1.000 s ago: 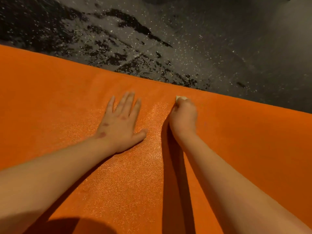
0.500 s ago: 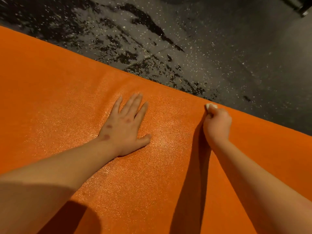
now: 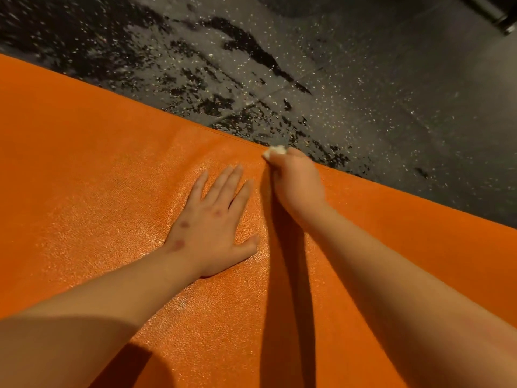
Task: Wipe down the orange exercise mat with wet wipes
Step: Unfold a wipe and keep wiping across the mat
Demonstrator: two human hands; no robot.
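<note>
The orange exercise mat [image 3: 84, 191] fills the lower and left part of the head view, its far edge running diagonally from upper left to right. My left hand [image 3: 212, 222] lies flat on the mat with fingers spread and straight. Just to its right, my right hand [image 3: 296, 183] is curled around a small white wet wipe [image 3: 275, 151], pressing it on the mat at the far edge. Only a bit of the wipe shows past the fingers. The mat glistens around and below my left hand.
Beyond the mat's far edge lies a dark speckled floor [image 3: 363, 93] with black patches. A dark cylindrical object [image 3: 500, 21] sits at the top right corner. My forearms cast long shadows across the mat toward the camera.
My right hand with the wipe slid right along the far edge, then back left, now close beside my left hand. My left hand stayed flat on the mat.
</note>
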